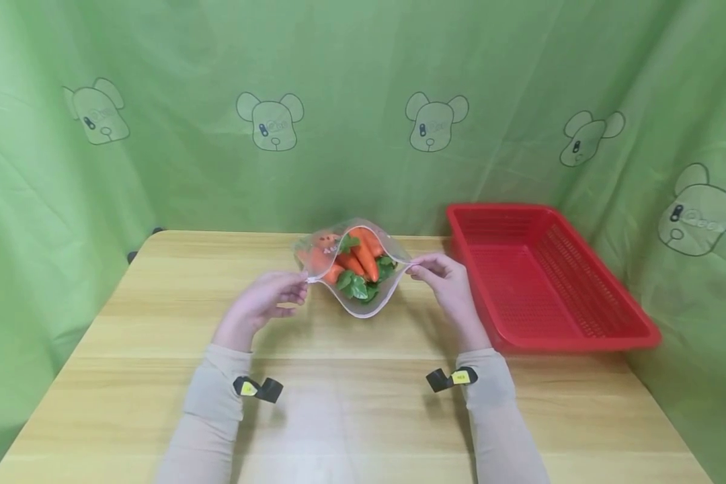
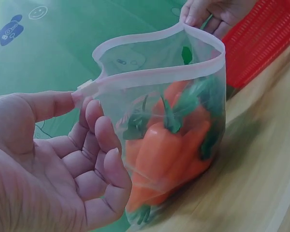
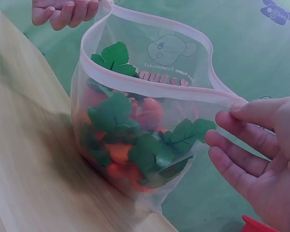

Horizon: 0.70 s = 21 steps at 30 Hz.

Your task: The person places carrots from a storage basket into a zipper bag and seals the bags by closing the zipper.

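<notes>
A translucent zip bag (image 1: 363, 310) stands on the table with its mouth spread wide. Inside it lie several orange carrots (image 1: 366, 257) with green leaves (image 2: 171, 118); some of them are blurred behind the bag's wall. My left hand (image 1: 272, 296) pinches the left end of the bag's zip edge between thumb and index finger, beside the slider (image 2: 86, 87). At the opposite end, my right hand (image 1: 446, 282) pinches the rim with thumb and fingertip, the other fingers loosely bent beneath. Faint printing shows on the bag's far wall in the right wrist view.
To the right of the bag, close by my right hand, sits a red plastic basket (image 1: 538, 269) with perforated walls and nothing in it. The wooden table (image 1: 351, 403) ends at a green curtain (image 1: 351, 168) printed with bear faces.
</notes>
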Each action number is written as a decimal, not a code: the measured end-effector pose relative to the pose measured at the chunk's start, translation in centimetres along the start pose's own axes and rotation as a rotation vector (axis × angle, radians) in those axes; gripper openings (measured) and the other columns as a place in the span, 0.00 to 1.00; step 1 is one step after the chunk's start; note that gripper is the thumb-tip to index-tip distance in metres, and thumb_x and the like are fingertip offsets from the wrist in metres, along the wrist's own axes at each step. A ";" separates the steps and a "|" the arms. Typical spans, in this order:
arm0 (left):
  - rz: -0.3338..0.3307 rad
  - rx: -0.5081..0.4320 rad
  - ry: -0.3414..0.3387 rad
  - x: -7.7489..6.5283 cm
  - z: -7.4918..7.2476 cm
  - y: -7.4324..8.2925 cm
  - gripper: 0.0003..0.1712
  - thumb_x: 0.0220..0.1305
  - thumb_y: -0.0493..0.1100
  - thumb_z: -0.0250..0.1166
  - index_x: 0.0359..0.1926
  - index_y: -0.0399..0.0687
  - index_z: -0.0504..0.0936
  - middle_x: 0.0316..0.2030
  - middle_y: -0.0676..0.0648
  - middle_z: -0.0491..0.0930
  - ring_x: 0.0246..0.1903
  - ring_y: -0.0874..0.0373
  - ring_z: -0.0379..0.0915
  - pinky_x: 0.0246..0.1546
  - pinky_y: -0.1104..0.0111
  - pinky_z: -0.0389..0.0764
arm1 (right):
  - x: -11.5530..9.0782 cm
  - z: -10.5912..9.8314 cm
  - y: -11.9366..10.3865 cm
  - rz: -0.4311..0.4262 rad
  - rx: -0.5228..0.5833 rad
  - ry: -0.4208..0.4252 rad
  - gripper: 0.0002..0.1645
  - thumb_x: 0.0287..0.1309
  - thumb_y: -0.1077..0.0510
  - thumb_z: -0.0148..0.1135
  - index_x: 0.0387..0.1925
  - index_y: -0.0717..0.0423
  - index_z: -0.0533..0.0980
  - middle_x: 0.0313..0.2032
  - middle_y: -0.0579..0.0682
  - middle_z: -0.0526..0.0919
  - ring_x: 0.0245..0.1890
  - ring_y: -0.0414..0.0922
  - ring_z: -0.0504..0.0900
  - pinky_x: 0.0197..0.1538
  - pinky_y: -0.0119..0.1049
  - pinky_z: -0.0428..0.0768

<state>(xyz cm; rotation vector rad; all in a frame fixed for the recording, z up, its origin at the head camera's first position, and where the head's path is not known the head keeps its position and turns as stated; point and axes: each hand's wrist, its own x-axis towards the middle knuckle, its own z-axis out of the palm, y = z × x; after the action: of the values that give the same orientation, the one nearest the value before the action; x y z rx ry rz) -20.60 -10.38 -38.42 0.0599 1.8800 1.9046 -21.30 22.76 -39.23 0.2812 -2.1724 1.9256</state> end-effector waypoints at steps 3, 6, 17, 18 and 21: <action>0.019 -0.039 -0.025 0.1 -0.1 -0.2 0.08 0.69 0.46 0.56 0.33 0.53 0.79 0.29 0.55 0.78 0.32 0.62 0.73 0.39 0.66 0.74 | -0.1 -0.2 0.1 -0.003 -0.002 0.002 0.14 0.59 0.70 0.60 0.44 0.79 0.74 0.30 0.35 0.85 0.33 0.31 0.84 0.44 0.29 0.83; 0.039 -0.073 -0.053 0.1 -0.3 -0.2 0.10 0.70 0.45 0.54 0.31 0.55 0.78 0.27 0.57 0.78 0.31 0.63 0.72 0.40 0.67 0.73 | 0.0 -0.6 0.2 0.006 -0.008 0.001 0.14 0.59 0.70 0.60 0.44 0.79 0.73 0.29 0.35 0.85 0.33 0.31 0.84 0.44 0.29 0.83; 0.059 -0.114 -0.105 0.3 -0.5 -0.3 0.12 0.72 0.43 0.51 0.31 0.55 0.78 0.26 0.58 0.76 0.29 0.65 0.72 0.40 0.67 0.72 | -0.3 -1.7 -1.6 0.098 -0.167 -0.054 0.14 0.61 0.67 0.59 0.46 0.74 0.74 0.28 0.35 0.83 0.32 0.31 0.83 0.41 0.27 0.82; 0.059 -0.115 -0.105 0.3 -0.4 -0.3 0.11 0.71 0.43 0.52 0.31 0.55 0.77 0.25 0.58 0.76 0.29 0.65 0.72 0.40 0.67 0.72 | -0.4 -1.7 -1.9 0.095 -0.174 -0.044 0.14 0.61 0.67 0.58 0.46 0.74 0.74 0.28 0.34 0.83 0.32 0.31 0.83 0.40 0.27 0.82; 0.055 -0.117 -0.102 0.4 -0.3 -0.2 0.11 0.71 0.42 0.52 0.31 0.54 0.77 0.25 0.58 0.76 0.29 0.65 0.72 0.39 0.67 0.72 | -0.6 -1.6 -2.9 0.081 -0.170 0.002 0.13 0.61 0.67 0.57 0.45 0.74 0.74 0.27 0.34 0.82 0.31 0.32 0.83 0.38 0.27 0.82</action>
<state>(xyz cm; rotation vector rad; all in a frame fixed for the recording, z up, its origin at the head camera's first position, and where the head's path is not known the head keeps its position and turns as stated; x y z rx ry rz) -20.96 -10.58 -38.77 0.1707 1.7139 2.0050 -19.80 24.02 -36.47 0.1634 -2.3628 1.7645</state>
